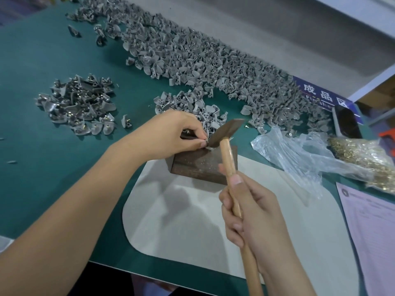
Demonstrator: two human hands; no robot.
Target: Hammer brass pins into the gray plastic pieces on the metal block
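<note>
A dark metal block (198, 163) sits on a pale mat (192, 221). My left hand (177, 131) pinches a gray plastic piece (205, 144) at the block's far edge; the piece is mostly hidden by fingers and hammer. My right hand (252, 212) grips the wooden handle of a hammer (226, 131), whose metal head rests down on the piece. The pin itself is hidden under the hammer head. Loose brass pins (363, 159) lie in a clear plastic bag (299, 154) at the right.
A long heap of gray plastic pieces (192, 58) runs across the far side of the green table. A smaller pile of pieces with brass pins (79, 103) lies at the left. A paper form (369, 231) and a blue sign (324, 95) are on the right.
</note>
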